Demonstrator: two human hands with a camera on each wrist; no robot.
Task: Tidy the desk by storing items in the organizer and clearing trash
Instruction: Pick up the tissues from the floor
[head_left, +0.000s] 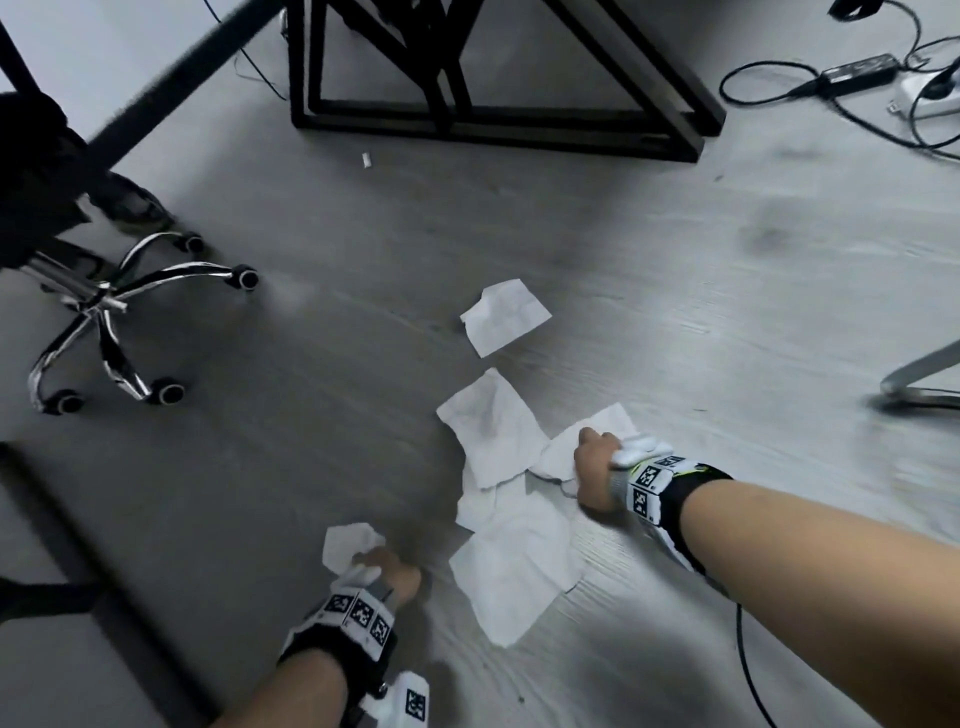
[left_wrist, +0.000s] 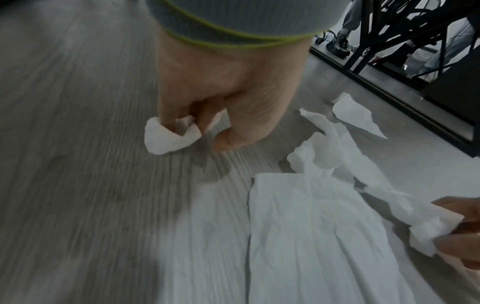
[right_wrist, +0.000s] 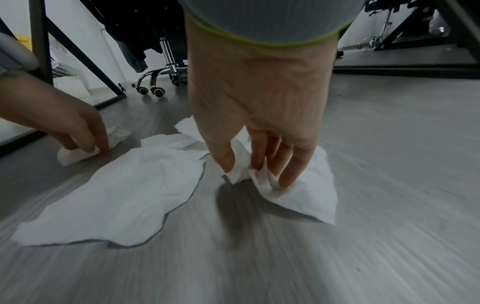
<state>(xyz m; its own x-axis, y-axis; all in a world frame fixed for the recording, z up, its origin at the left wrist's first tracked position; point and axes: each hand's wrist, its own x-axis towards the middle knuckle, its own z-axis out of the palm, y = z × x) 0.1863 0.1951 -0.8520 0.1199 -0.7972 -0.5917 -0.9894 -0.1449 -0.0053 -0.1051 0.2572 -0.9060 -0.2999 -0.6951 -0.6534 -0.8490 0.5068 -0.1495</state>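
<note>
Several white tissues lie scattered on the grey floor. My left hand (head_left: 387, 569) (left_wrist: 197, 133) pinches a small crumpled tissue (head_left: 348, 543) (left_wrist: 168, 137) against the floor at the lower middle. To its right, my right hand (head_left: 597, 467) (right_wrist: 244, 166) has thumb and fingers curled into another tissue (head_left: 561, 452) (right_wrist: 306, 189), bunching it up. Between the hands lies a flat tissue (head_left: 514, 577) (left_wrist: 311, 236) (right_wrist: 116, 195). Farther out are one more tissue (head_left: 493, 426) and a separate one (head_left: 504, 317).
An office chair base (head_left: 114, 312) with castors stands at the left. A black desk frame (head_left: 493, 119) is ahead, with a small white scrap (head_left: 367, 159) before it. Cables and a power adapter (head_left: 857, 75) lie at the far right, and a metal leg (head_left: 919, 379) nearer.
</note>
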